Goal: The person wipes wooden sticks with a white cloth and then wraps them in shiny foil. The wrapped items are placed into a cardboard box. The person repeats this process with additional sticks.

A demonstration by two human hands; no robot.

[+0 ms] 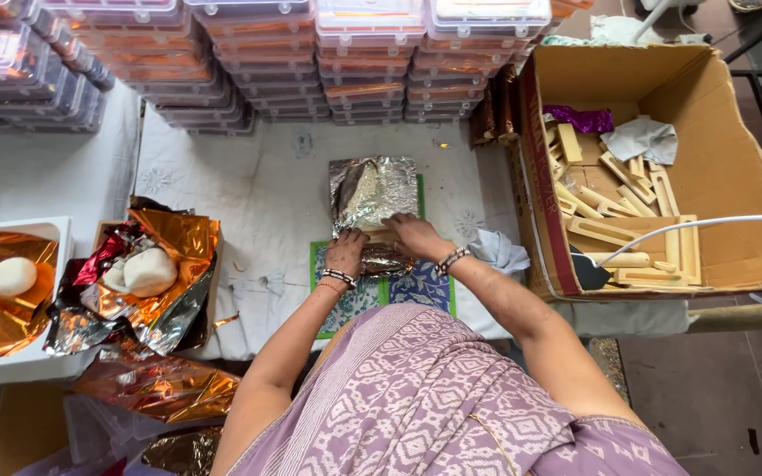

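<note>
Beside the hands' foil sheet (372, 189), a cardboard box (716, 167) of wooden pieces (615, 220).

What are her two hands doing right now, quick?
Left hand: fingers bent, pressing down on the silver foil sheet.
Right hand: also on the foil, gripping its folded edge.
</note>
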